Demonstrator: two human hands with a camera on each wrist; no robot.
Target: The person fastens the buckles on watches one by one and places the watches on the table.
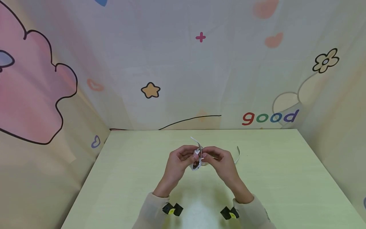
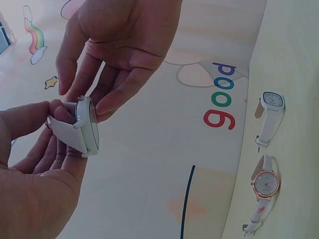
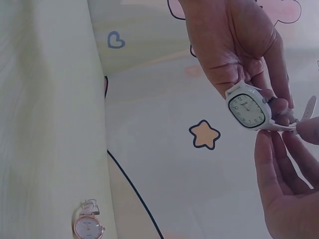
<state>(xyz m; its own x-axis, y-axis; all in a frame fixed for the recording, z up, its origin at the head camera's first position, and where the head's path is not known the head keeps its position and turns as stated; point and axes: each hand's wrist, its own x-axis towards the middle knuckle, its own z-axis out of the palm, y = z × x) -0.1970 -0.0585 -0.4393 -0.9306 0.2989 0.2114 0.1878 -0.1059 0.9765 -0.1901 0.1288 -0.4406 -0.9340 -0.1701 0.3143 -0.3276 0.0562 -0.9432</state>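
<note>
Both hands hold a white wristwatch (image 3: 247,108) above the table. Its rounded-rectangular dial faces the right wrist view, and its strap curves round behind the case. My left hand (image 1: 178,163) grips the watch, with fingertips inside the strap loop. Opposite it, my right hand (image 1: 224,163) pinches the strap near the buckle, thumb against fingers. A loose strap end (image 3: 310,107) sticks out past the right thumb. In the left wrist view, the case is edge-on between the right hand (image 2: 124,45) and the left hand (image 2: 45,184). Fingers partly cover the buckle.
On the pale table (image 1: 137,178) lie a second white watch (image 2: 273,99) with a squarish case and a round rose-gold watch (image 2: 265,184) with a white strap. In the head view the hands hide most of both. A printed curtain (image 1: 177,63) stands behind the table.
</note>
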